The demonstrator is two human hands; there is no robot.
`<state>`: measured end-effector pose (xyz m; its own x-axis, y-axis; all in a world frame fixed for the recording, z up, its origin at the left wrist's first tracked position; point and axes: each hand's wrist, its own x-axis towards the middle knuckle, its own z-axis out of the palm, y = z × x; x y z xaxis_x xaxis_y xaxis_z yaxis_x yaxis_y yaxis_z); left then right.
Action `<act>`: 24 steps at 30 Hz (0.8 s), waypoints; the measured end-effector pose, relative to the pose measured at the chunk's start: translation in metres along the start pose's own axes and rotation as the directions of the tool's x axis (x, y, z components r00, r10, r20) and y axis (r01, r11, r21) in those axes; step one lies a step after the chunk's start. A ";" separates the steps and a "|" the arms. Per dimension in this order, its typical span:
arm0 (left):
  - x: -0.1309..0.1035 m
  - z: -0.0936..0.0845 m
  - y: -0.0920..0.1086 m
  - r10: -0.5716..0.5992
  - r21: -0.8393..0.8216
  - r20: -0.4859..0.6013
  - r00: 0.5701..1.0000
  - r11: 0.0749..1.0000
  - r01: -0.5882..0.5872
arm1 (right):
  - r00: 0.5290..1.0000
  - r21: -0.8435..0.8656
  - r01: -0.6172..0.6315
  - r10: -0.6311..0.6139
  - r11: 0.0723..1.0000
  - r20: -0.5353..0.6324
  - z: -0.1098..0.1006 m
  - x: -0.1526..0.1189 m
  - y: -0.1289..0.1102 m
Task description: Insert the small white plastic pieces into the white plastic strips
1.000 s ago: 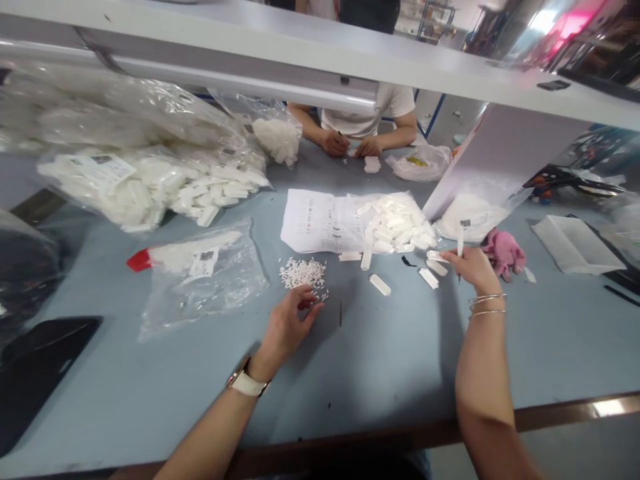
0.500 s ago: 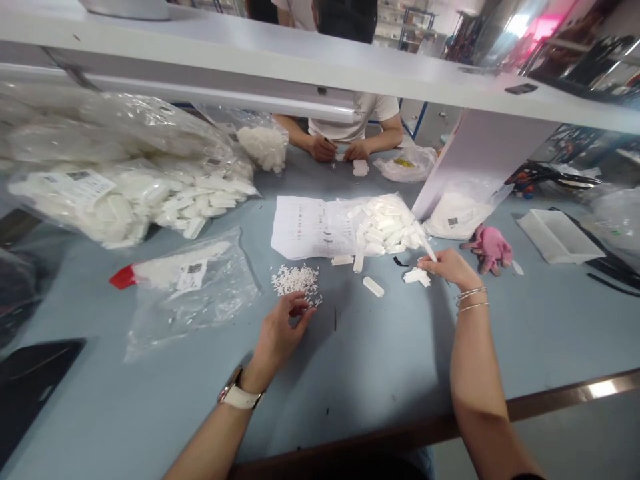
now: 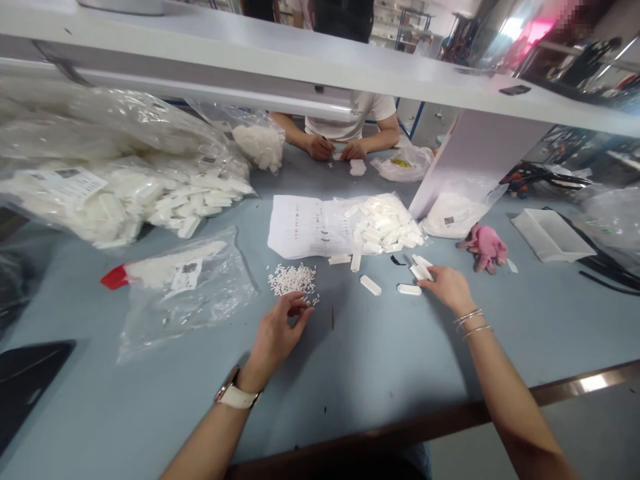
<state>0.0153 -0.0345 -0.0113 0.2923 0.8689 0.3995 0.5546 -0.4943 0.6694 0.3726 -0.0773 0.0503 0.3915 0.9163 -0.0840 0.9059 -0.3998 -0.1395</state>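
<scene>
My left hand (image 3: 281,328) rests at the lower right edge of a pile of tiny white pieces (image 3: 291,279). Its thumb and forefinger are bent with a gap between them; whether the fingertips touch a tiny piece is too small to tell. My right hand (image 3: 447,285) has its fingers on small white casings (image 3: 421,268) lying close together. Just left of them, one white casing (image 3: 410,289) lies flat, and another casing (image 3: 371,285) lies farther left. A thin dark stick (image 3: 333,318) is on the table between my hands.
Behind the pile lie a printed sheet (image 3: 295,227) and a bag of white casings (image 3: 387,223). Large clear bags (image 3: 115,200) fill the left. A pink glove (image 3: 487,248) and white tray (image 3: 553,235) are right. A person's hands (image 3: 335,148) work opposite, under the shelf (image 3: 300,63).
The long white piece at my right fingers no longer shows there. The casings beside that hand now lie differently, one apart on the left. My left hand has barely moved.
</scene>
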 end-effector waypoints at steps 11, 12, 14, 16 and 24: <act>0.001 0.001 -0.003 0.012 0.025 -0.013 1.000 1.000 -0.012 | 0.997 -0.098 -0.042 0.048 0.994 0.059 -0.001 0.014 0.009; 0.001 0.001 -0.003 0.003 0.021 -0.009 1.000 1.000 -0.003 | 0.997 -0.117 -0.038 0.045 0.992 0.056 0.000 0.015 0.009; 0.001 0.001 -0.003 -0.009 0.013 0.001 1.000 1.000 0.009 | 0.998 -0.161 -0.034 0.041 0.986 0.039 0.002 0.017 0.009; 0.002 0.000 -0.002 -0.003 0.008 0.001 1.000 1.000 0.003 | 0.999 -0.188 -0.043 0.046 0.981 0.008 0.003 0.017 0.010; 0.002 0.001 0.000 0.030 0.022 -0.019 0.999 0.999 -0.029 | 0.975 0.182 0.213 -0.221 0.960 0.024 0.006 -0.013 0.003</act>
<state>0.0165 -0.0327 -0.0107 0.2936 0.8533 0.4309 0.5627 -0.5187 0.6436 0.3697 -0.0904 0.0446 0.1778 0.9812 -0.0750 0.9237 -0.1927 -0.3310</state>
